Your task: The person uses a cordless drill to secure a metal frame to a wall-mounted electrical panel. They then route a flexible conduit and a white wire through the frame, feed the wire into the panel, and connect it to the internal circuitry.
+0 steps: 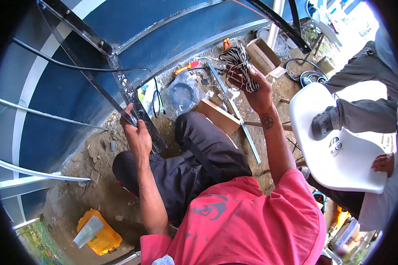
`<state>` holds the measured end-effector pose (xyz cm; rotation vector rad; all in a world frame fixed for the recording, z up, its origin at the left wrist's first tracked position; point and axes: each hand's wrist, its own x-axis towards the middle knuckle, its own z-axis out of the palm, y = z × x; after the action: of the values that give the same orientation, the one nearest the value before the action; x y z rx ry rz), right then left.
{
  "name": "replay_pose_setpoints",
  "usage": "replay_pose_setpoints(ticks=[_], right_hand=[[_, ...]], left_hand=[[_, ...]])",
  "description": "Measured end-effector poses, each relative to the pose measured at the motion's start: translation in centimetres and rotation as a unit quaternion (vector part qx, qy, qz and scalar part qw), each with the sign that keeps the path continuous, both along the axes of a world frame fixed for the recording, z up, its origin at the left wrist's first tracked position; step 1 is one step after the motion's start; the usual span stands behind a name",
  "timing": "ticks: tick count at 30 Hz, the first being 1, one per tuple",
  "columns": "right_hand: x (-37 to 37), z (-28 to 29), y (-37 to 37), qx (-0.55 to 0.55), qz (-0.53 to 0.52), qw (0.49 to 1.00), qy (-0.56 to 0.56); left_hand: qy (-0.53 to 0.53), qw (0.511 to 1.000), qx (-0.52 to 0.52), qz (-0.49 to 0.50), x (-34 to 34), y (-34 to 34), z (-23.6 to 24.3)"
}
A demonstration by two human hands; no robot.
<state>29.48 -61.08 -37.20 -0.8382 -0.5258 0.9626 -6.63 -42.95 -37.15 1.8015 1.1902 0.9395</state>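
Note:
My left hand (136, 132) grips the lower end of a black metal strut (119, 75) that runs diagonally up the blue curved wall (172, 31). My right hand (254, 88) is raised and closed on a coil of black-and-white striped cable (239, 62), held above the dirt ground. My knee in dark trousers (199, 145) lies between the two arms. A thin black wire (75, 66) hangs across the wall near the strut.
On the ground lie a cardboard box (219, 117), a bagged black coil (183, 92), an orange-handled tool (186, 67), a metal bar (247, 137) and a yellow case (97, 232). Another person rests a shoe (323, 123) on a white plastic chair (340, 163) at right.

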Motion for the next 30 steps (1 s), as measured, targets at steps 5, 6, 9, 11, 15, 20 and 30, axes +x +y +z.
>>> replay_pose_setpoints(ticks=[5, 6, 9, 11, 15, 20, 30], right_hand=[[-0.4, 6.0, 0.4, 0.011, -0.033, 0.996, -0.079], [-0.8, 7.1, 0.2, 0.020, -0.031, 0.996, -0.080], [-2.5, 9.5, -0.4, 0.074, -0.013, 0.997, -0.033], [-3.7, 10.8, -0.3, 0.097, 0.014, 0.995, 0.003], [-6.7, 12.8, -0.3, 0.078, 0.045, 0.995, 0.045], [-11.7, 14.6, -2.2, -0.004, 0.107, 0.993, 0.049], [-16.2, 14.8, -6.1, -0.188, 0.160, 0.954, -0.172]], left_hand=[[-0.033, 0.999, -0.015, 0.001, 0.6, 0.0, 0.3], [0.005, 1.000, 0.011, 0.008, 0.7, 0.0, 0.4], [0.017, 0.999, 0.041, 0.010, 0.7, -0.1, 0.5], [0.015, 0.998, 0.054, 0.019, 0.7, -0.1, 0.5], [0.022, 0.993, 0.105, 0.047, 0.9, -0.4, 1.1], [-0.016, 0.973, 0.217, 0.072, 0.5, -3.6, 4.5], [-0.183, 0.960, 0.109, -0.181, -0.1, -12.1, 11.9]])
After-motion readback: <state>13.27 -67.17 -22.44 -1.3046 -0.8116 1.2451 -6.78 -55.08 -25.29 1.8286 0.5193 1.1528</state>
